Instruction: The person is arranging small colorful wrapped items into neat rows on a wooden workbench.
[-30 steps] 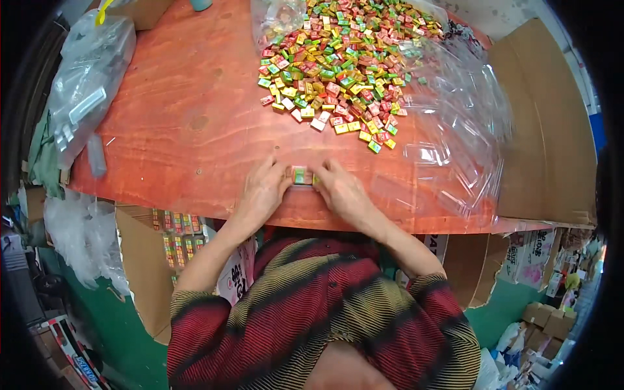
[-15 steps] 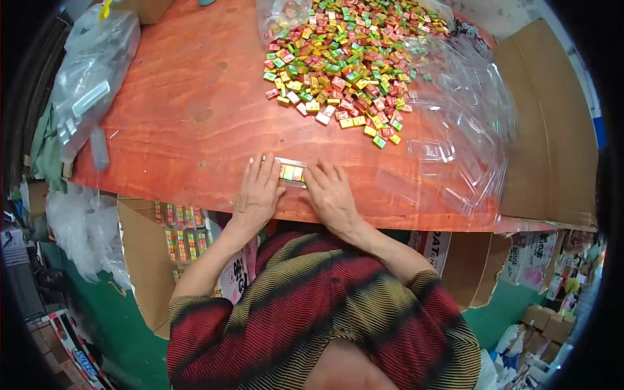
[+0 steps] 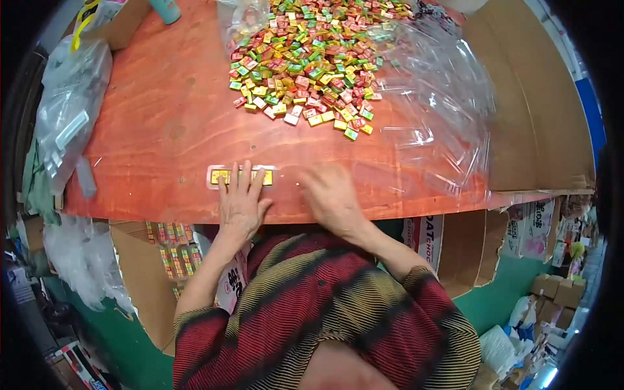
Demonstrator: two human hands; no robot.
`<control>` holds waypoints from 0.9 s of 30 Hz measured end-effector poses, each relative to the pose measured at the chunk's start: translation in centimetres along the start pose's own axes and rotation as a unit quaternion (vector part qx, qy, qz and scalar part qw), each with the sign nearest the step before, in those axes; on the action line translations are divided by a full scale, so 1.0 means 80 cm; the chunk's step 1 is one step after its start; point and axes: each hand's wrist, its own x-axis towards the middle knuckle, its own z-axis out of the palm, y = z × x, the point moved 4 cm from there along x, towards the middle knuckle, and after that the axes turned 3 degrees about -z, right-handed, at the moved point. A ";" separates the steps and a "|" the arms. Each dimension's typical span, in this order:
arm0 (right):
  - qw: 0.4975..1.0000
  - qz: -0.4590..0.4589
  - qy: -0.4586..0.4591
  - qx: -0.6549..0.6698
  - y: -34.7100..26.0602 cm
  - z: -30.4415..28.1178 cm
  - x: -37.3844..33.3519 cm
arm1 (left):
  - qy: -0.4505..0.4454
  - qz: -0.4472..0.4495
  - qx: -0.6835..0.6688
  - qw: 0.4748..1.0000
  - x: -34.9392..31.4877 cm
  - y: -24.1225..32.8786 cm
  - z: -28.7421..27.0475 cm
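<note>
A long clear plastic blister tray [image 3: 212,177] holds a row of small colourful boxes [image 3: 268,177] near the table's front edge. My left hand [image 3: 240,205] lies flat across it, fingers spread, covering the middle of the row. To its right, my right hand [image 3: 330,198] is apart from the tray, just over the table. Its fingers are blurred but look loosely spread, with nothing visible in them. Farther off lies a big heap of little red, yellow and green boxes [image 3: 312,71].
Clear plastic trays [image 3: 435,123] are strewn at the right, beside a cardboard sheet [image 3: 526,104]. A plastic bag [image 3: 75,97] sits at the left edge of the red table [image 3: 149,143]. Below the table, an open carton [image 3: 140,273] holds filled packs [image 3: 174,247].
The tray has shifted left, with my left hand now flat on it. My right hand has come off its right end and stands apart. The whole view has shifted slightly.
</note>
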 end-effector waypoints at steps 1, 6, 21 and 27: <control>0.999 0.052 -0.001 -0.011 0.014 -0.015 -0.009 | -0.012 -0.015 0.009 1.000 0.001 -0.006 -0.004; 0.979 0.134 -0.014 -0.155 0.046 -0.003 -0.062 | 0.053 -0.041 0.024 0.997 0.014 -0.048 -0.005; 0.969 0.187 0.043 -0.159 0.123 -0.024 0.033 | 0.188 0.104 -0.135 0.967 0.146 0.093 0.002; 0.993 0.095 0.041 -0.063 0.102 -0.006 0.022 | 0.144 0.114 -0.078 0.980 0.150 0.090 0.028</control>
